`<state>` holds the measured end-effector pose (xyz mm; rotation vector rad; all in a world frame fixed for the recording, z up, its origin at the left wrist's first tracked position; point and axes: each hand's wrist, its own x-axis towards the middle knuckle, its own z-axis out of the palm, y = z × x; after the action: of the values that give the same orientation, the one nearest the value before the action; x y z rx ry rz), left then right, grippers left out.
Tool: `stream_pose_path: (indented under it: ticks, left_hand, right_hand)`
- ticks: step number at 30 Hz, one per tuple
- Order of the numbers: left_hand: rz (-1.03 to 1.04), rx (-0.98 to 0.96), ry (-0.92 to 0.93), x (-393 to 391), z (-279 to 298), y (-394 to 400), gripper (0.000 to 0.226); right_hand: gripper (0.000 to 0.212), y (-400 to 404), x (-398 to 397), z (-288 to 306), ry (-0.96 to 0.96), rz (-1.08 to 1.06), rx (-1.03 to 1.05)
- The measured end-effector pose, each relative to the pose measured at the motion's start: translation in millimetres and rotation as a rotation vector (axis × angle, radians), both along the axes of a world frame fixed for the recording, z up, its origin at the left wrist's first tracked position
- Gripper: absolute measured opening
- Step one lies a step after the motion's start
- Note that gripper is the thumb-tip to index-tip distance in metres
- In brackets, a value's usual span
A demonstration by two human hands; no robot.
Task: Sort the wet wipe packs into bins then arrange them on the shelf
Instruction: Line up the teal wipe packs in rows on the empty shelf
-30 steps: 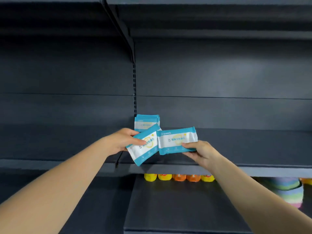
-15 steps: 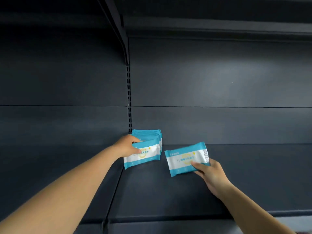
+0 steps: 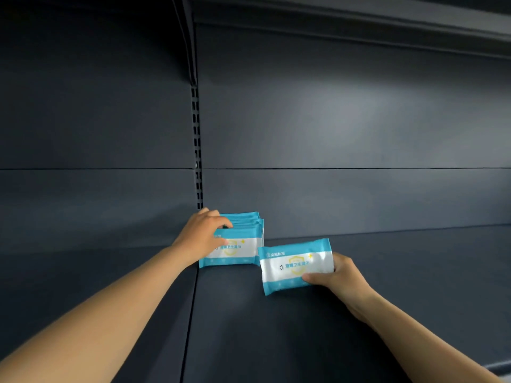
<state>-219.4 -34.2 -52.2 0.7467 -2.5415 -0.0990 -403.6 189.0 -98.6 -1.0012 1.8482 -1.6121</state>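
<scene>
Up close, the dark shelf (image 3: pixel 359 313) runs wide to the right of the packs and forward toward the viewer, a broad bare stretch of board, while its back panel (image 3: pixel 345 128) rises flat behind and a slotted upright (image 3: pixel 197 150) marks the seam between two shelf bays. At that seam, against the back panel, a row of wet wipe packs (image 3: pixel 243 221) stands upright one behind another, blue-edged with white middles. The left hand (image 3: pixel 203 234) is at the row's left end, fingers curled over the top edge of the front pack (image 3: pixel 235 250) and thumb low on its face (so the grip is closed on that pack), which stands on the shelf with its lower edge right at the bay seam. Just beside it to the right, the loose pack (image 3: pixel 297 268) stands slightly tilted, its upper left corner touching or nearly touching the front pack's right edge; I cannot tell which. The right hand (image 3: pixel 340 277) holds this loose pack by its right end, thumb pressed on the lower front face and fingers wrapped behind. An upper shelf (image 3: pixel 359 20) overhangs well above both hands.
</scene>
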Motion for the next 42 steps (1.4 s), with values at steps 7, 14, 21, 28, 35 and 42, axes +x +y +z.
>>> stream_pose_path:
  ticks: [7,14,21,28,35,42]
  left_hand:
    - [-0.085,0.179,0.078,27,-6,2,0.054]
    - [-0.064,0.187,0.288,25,-35,3,0.081]
    - [-0.009,-0.112,0.233,18,-52,-2,0.074]
    - [0.0,-0.272,0.243,16,-61,-9,0.082]
    - [0.042,-0.287,0.211,15,-60,-7,0.078]
    - [0.112,-0.277,0.083,27,-44,20,0.073]
  right_hand:
    - [0.031,-57,34,2,0.036,-0.028,-0.033]
    - [0.042,-110,63,-3,0.314,-0.066,0.049]
    - [0.082,-114,49,-6,0.866,-0.197,0.014]
    - [0.073,-123,43,-16,1.226,-0.156,-0.018]
    - [0.068,-122,41,-16,1.195,-0.136,0.016]
    - [0.073,-90,50,0,1.182,-0.08,0.101]
